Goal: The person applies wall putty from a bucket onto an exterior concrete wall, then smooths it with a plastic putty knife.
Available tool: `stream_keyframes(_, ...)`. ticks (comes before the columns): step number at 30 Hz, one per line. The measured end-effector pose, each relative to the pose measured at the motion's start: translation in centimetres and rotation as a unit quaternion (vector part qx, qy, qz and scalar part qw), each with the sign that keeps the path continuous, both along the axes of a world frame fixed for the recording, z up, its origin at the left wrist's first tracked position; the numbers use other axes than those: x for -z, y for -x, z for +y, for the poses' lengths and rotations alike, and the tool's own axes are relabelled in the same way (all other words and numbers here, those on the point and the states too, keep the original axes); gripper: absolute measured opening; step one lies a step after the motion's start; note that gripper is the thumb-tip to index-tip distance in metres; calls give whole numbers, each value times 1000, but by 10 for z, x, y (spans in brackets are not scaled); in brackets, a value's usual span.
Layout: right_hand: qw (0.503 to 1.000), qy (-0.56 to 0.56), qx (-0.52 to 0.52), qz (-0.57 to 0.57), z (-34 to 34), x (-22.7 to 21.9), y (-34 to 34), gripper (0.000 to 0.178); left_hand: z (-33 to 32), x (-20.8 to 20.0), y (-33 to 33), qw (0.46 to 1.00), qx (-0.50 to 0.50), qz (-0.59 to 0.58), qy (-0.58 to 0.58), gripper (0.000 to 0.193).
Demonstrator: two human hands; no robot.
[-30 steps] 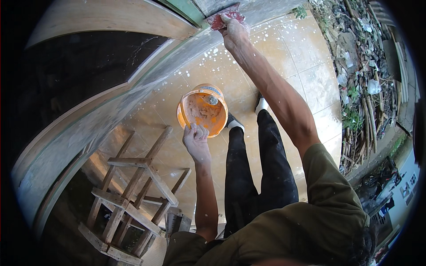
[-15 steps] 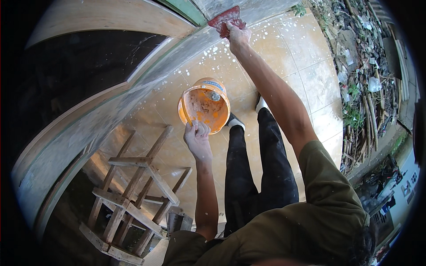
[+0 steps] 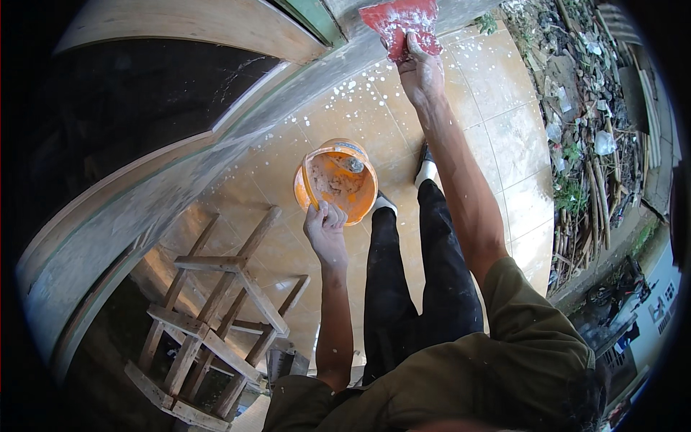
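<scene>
My left hand [image 3: 327, 232] grips an orange bucket [image 3: 368, 189] by its handle and near rim. The bucket hangs tilted above the tiles, its mouth toward me. Pinkish, pasty filler [image 3: 332, 173] coats its inside, and a roundish grey lump [image 3: 353, 165] shows near the far rim. At the top, my right hand [image 3: 423, 75] is closed on a red, flat plastering spreader [image 3: 400, 19] smeared with white. The spreader is close to the grey wall [image 3: 347, 23]; I cannot tell whether they touch.
A wooden trestle [image 3: 209, 317] stands at lower left, below a dark opening [image 3: 144, 108] in the wall. Tan floor tiles [image 3: 403, 122] carry white splatters. Past the tiles' right edge lie sticks and litter [image 3: 586, 173]. My feet are behind the bucket.
My right hand and the spreader have shifted right and slightly up, and the spreader's broad face now shows more. The bucket has moved slightly down and right with my left hand.
</scene>
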State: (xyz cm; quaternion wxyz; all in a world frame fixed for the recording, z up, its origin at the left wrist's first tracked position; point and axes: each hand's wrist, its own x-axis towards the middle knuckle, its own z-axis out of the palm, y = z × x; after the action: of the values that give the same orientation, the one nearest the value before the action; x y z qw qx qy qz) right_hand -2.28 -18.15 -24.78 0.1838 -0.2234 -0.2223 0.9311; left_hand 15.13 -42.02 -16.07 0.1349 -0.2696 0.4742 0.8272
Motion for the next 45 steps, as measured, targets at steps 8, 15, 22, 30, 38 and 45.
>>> stream_keyframes(8,996,-27,24,-84,-14,65,29,14,0,6,2,1000,5,5,-21,16)
stream_keyframes(15,953,-58,47,-295,-31,92,35,18,-1,2,8,1000,-6,-4,-1,16)
stream_keyframes(22,959,7,79,-272,-27,92,50,27,-9,5,11,1000,-15,-5,-10,16)
stream_keyframes(30,974,105,69,-187,-10,85,68,23,-11,5,20,1000,-18,-2,10,16)
stream_keyframes(38,982,191,6,-8,38,46,64,17,-7,8,26,1000,-14,-16,1,18)
stream_keyframes(45,997,78,-22,-11,7,1,14,25,-8,4,32,1000,-7,4,-5,19)
